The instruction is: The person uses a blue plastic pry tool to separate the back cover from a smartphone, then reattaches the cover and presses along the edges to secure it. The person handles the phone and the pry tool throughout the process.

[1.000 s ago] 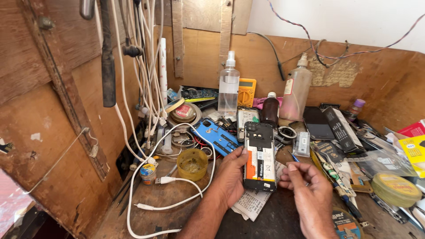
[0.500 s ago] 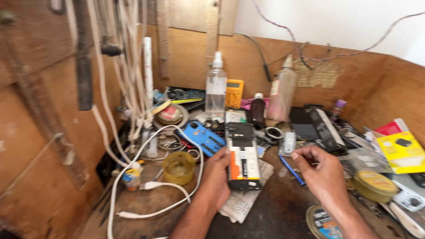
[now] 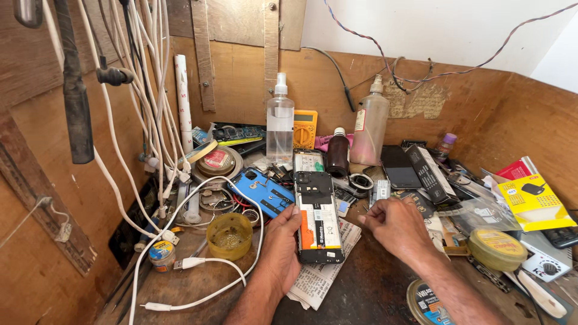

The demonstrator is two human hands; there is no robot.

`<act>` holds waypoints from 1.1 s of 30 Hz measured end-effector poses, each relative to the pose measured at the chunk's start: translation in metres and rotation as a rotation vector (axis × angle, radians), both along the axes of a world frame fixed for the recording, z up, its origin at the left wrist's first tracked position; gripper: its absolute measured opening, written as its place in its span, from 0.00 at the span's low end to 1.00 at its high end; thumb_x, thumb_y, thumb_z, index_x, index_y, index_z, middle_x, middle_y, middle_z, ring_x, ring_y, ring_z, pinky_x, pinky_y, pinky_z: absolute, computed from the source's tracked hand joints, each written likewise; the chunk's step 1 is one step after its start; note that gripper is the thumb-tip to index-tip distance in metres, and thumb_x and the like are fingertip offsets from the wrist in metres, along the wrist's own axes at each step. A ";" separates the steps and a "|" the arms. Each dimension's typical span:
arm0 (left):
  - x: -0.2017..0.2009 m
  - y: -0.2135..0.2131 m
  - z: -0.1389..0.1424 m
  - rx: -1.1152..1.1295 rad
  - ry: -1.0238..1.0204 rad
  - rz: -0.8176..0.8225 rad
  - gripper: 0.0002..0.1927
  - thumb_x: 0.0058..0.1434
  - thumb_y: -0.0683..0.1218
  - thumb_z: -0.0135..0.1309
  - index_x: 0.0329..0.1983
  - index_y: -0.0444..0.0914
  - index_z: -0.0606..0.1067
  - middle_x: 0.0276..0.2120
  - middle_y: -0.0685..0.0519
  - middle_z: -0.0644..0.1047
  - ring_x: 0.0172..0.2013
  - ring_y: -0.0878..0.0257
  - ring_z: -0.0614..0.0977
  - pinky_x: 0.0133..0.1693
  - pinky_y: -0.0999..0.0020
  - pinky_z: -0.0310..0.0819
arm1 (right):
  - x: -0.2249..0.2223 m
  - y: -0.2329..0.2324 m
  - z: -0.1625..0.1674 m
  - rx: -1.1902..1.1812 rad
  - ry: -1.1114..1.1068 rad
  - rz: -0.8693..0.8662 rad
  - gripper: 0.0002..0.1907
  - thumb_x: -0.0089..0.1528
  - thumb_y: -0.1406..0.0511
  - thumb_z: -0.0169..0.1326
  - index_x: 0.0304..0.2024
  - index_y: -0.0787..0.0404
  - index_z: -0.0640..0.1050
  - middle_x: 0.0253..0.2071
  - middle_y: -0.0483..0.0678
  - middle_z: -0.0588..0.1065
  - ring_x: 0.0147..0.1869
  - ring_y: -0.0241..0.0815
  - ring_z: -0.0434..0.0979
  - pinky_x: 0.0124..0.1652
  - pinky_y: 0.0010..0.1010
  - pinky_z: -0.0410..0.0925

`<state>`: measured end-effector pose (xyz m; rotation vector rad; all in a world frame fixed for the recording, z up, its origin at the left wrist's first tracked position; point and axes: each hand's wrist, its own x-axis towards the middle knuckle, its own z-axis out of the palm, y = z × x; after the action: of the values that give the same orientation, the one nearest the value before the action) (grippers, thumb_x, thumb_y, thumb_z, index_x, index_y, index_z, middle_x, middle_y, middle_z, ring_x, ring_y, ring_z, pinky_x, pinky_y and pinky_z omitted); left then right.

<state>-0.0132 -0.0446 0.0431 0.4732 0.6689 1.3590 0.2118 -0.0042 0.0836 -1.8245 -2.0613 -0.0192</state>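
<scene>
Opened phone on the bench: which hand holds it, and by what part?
The left hand grips the opened phone along its lower left edge; the right hand is off it.

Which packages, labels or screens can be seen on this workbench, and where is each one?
Yellow flat packet: right edge, red packet behind.
Yellow multimeter: back wall, small grey screen.
Opened black phone: centre, orange-and-white battery label, held by left hand.
Brown bottle: behind phone, white cap.
</scene>
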 end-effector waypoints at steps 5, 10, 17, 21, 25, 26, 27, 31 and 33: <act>0.004 0.008 -0.011 0.070 -0.058 0.014 0.16 0.71 0.44 0.42 0.55 0.33 0.75 0.45 0.47 0.82 0.44 0.60 0.84 0.48 0.63 0.80 | -0.013 0.004 -0.001 -0.129 -0.004 -0.111 0.16 0.57 0.52 0.65 0.32 0.57 0.85 0.28 0.51 0.83 0.35 0.47 0.85 0.44 0.41 0.74; 0.006 0.010 -0.015 0.103 -0.112 0.000 0.15 0.72 0.44 0.43 0.54 0.33 0.75 0.44 0.47 0.81 0.42 0.59 0.84 0.47 0.62 0.80 | -0.015 0.009 -0.004 -0.159 0.008 -0.167 0.15 0.58 0.53 0.65 0.31 0.58 0.83 0.30 0.52 0.83 0.38 0.48 0.84 0.43 0.45 0.74; 0.005 0.008 -0.010 0.038 -0.124 -0.001 0.15 0.71 0.45 0.42 0.53 0.35 0.76 0.44 0.48 0.82 0.43 0.60 0.84 0.48 0.62 0.80 | -0.011 0.007 -0.010 -0.133 -0.076 -0.082 0.14 0.59 0.57 0.64 0.31 0.63 0.83 0.27 0.55 0.81 0.39 0.49 0.77 0.42 0.47 0.71; 0.007 0.008 -0.010 0.067 -0.131 0.002 0.14 0.72 0.45 0.42 0.52 0.34 0.75 0.44 0.47 0.81 0.43 0.60 0.83 0.48 0.62 0.80 | -0.010 0.001 -0.012 -0.118 -0.135 -0.074 0.16 0.62 0.57 0.62 0.33 0.66 0.84 0.29 0.58 0.79 0.42 0.49 0.74 0.45 0.45 0.69; 0.008 0.008 -0.009 0.061 -0.141 -0.004 0.15 0.71 0.45 0.43 0.54 0.34 0.75 0.44 0.48 0.81 0.43 0.61 0.83 0.48 0.63 0.79 | -0.012 -0.009 -0.010 0.093 0.138 0.054 0.11 0.61 0.64 0.58 0.37 0.65 0.85 0.32 0.55 0.81 0.41 0.50 0.72 0.46 0.44 0.66; 0.008 0.008 -0.008 0.067 -0.148 -0.003 0.15 0.71 0.45 0.44 0.55 0.34 0.75 0.45 0.49 0.81 0.43 0.61 0.83 0.48 0.64 0.79 | -0.013 -0.014 -0.009 0.100 0.208 0.065 0.12 0.62 0.63 0.58 0.37 0.66 0.84 0.31 0.55 0.81 0.42 0.50 0.72 0.46 0.43 0.67; 0.008 0.008 -0.007 0.073 -0.156 -0.002 0.15 0.71 0.45 0.45 0.56 0.34 0.75 0.45 0.49 0.81 0.43 0.61 0.83 0.48 0.64 0.78 | -0.013 -0.019 -0.008 0.107 0.278 0.076 0.12 0.63 0.62 0.58 0.38 0.67 0.84 0.31 0.55 0.80 0.43 0.50 0.72 0.46 0.42 0.67; 0.007 0.006 -0.004 0.050 -0.115 -0.026 0.15 0.70 0.43 0.47 0.57 0.35 0.75 0.45 0.50 0.81 0.44 0.62 0.82 0.49 0.65 0.77 | -0.024 -0.044 -0.007 0.047 0.493 0.179 0.11 0.63 0.63 0.56 0.39 0.64 0.83 0.37 0.51 0.77 0.43 0.45 0.77 0.47 0.38 0.68; 0.007 0.005 -0.005 0.053 -0.092 -0.031 0.15 0.69 0.43 0.46 0.57 0.35 0.75 0.46 0.50 0.82 0.45 0.63 0.83 0.50 0.66 0.77 | -0.034 -0.054 -0.008 0.013 0.546 0.258 0.10 0.62 0.63 0.56 0.37 0.63 0.82 0.37 0.48 0.80 0.44 0.42 0.78 0.49 0.35 0.69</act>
<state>-0.0065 -0.0398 0.0380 0.4592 0.5495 1.3631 0.1780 -0.0583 0.0757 -1.3442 -1.8633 0.4788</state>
